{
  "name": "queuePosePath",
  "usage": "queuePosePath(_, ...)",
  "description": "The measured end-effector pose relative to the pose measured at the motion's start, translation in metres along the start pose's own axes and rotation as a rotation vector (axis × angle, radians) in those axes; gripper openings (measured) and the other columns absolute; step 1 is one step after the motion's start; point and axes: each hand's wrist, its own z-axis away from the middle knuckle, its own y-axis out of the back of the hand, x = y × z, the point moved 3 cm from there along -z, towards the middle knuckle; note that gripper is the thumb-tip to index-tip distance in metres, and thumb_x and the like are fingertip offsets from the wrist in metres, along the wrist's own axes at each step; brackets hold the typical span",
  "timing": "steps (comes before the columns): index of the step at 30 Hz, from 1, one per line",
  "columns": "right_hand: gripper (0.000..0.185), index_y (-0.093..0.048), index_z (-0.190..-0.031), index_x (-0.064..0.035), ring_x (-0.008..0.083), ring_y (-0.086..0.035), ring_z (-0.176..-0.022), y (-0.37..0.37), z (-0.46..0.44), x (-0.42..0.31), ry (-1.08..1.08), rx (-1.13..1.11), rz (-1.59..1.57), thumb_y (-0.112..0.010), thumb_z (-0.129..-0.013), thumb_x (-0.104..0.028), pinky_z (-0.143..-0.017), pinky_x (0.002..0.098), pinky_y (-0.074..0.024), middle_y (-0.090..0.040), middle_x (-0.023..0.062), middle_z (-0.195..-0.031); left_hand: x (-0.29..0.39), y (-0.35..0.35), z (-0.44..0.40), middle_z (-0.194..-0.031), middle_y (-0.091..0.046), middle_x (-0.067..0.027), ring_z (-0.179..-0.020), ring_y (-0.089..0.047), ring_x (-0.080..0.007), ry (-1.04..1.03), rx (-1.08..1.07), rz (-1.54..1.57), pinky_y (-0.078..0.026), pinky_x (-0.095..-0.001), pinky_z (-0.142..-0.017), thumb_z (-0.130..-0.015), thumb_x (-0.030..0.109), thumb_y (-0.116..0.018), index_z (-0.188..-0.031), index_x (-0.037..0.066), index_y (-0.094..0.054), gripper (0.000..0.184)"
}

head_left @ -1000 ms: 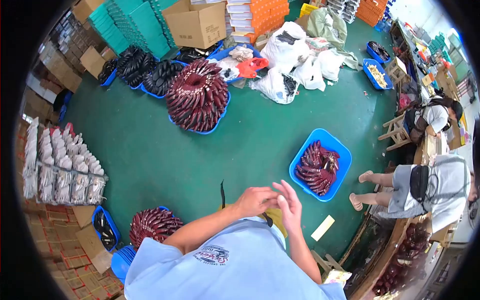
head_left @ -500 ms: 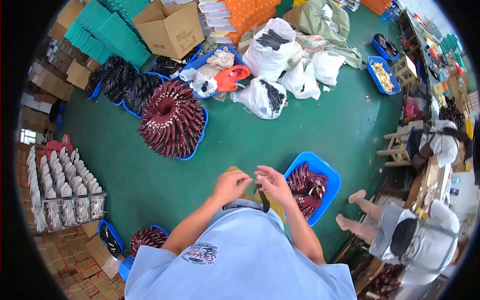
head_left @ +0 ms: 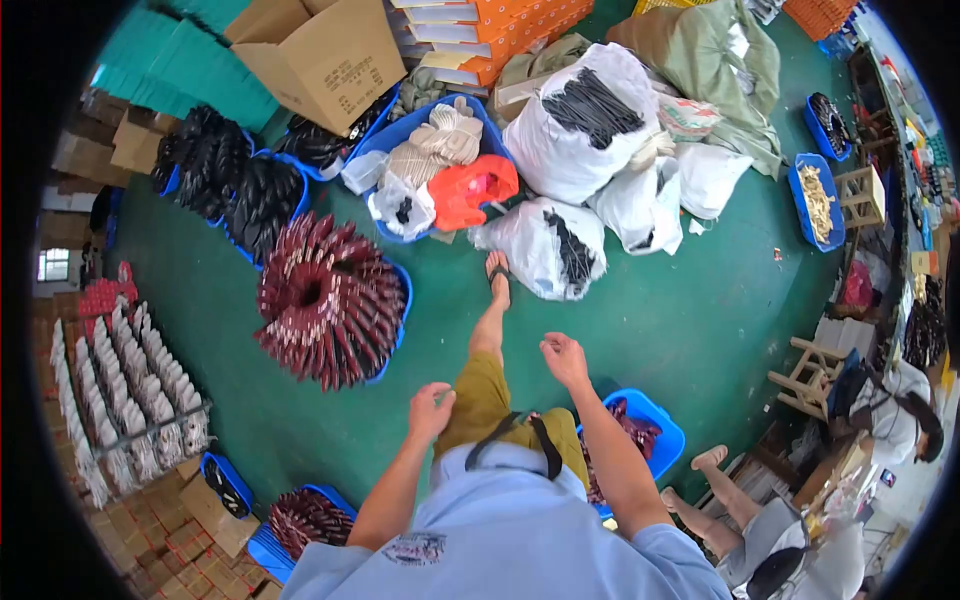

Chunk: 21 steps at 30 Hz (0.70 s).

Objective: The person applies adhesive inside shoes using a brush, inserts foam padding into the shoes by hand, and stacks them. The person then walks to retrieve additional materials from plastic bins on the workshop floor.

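My left hand point(head_left: 432, 410) hangs over the green floor with its fingers curled; whether it holds anything is too small to tell. My right hand point(head_left: 564, 357) is farther forward, fingers bent together, and any contents are hidden. Dark straps point(head_left: 545, 445) lie across my waist between the forearms. To the left of my left hand, dark red shoe-like pieces point(head_left: 330, 300) are stacked in a ring over a blue tub point(head_left: 403, 320). Below my right hand, partly behind the forearm, a blue tub point(head_left: 668, 440) holds more dark red pieces point(head_left: 635, 428).
White sacks point(head_left: 575, 120) with black strips and a blue tub point(head_left: 400, 130) with an orange bag point(head_left: 470, 192) lie ahead. A cardboard box point(head_left: 330, 70) stands at upper left, a rack of white items point(head_left: 150, 400) at left. Two people point(head_left: 885, 400) are by the right-hand bench.
My hands have moved apart, the right one forward. One leg now shows stretched ahead. The sacks and tubs ahead appear nearer, and the tub of red pieces at right lies lower in view.
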Motion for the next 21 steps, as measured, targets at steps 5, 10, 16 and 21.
queuePosePath(5,0.033,-0.075,-0.118,0.0028,0.0386,-0.075,-0.106,-0.081,-0.23,0.013,0.003,-0.105,0.052,-0.068,-0.096,-0.021,-0.093,0.0417,-0.0593,-0.077,0.0252,-0.11,0.037,-0.054,-0.19,-0.132,-0.067,-0.0148,-0.125,-0.06,-0.0361,-0.039,-0.161,-0.274,-0.048,-0.0471,-0.107,-0.087,0.024,-0.079,-0.12,0.008,-0.071,0.037)
queuePosePath(10,0.033,-0.07,-0.122,0.0048,0.0456,-0.07,-0.109,-0.185,-0.459,0.062,0.195,0.008,0.126,-0.062,-0.094,-0.01,-0.099,0.0491,-0.0551,-0.072,0.0298,-0.116,0.041,-0.106,-0.303,-0.139,-0.057,-0.0113,-0.133,-0.051,-0.0358,-0.127,-0.187,-0.433,-0.038,-0.0532,-0.113,-0.081,0.032,-0.08,-0.125,0.01,-0.066,0.05)
queuePosePath(16,0.028,-0.071,-0.117,0.0025,0.0465,-0.068,-0.108,-0.28,-0.644,0.155,0.466,0.213,0.531,-0.06,-0.096,-0.013,-0.096,0.0513,-0.0536,-0.072,0.0283,-0.116,0.055,-0.091,-0.366,-0.145,-0.054,-0.0159,-0.134,-0.049,-0.0396,-0.023,-0.163,-0.374,-0.036,-0.0549,-0.115,-0.079,0.026,-0.079,-0.123,0.007,-0.066,0.049)
queuePosePath(21,0.029,-0.07,-0.118,0.0021,0.0449,-0.068,-0.109,-0.299,-0.735,0.182,0.159,0.056,0.724,-0.06,-0.096,-0.015,-0.097,0.0507,-0.0536,-0.072,0.0271,-0.118,0.06,-0.085,-0.393,-0.149,-0.051,-0.0215,-0.135,-0.048,-0.0453,0.02,-0.188,-0.372,-0.036,-0.0574,-0.114,-0.077,0.021,-0.076,-0.123,0.006,-0.065,0.05)
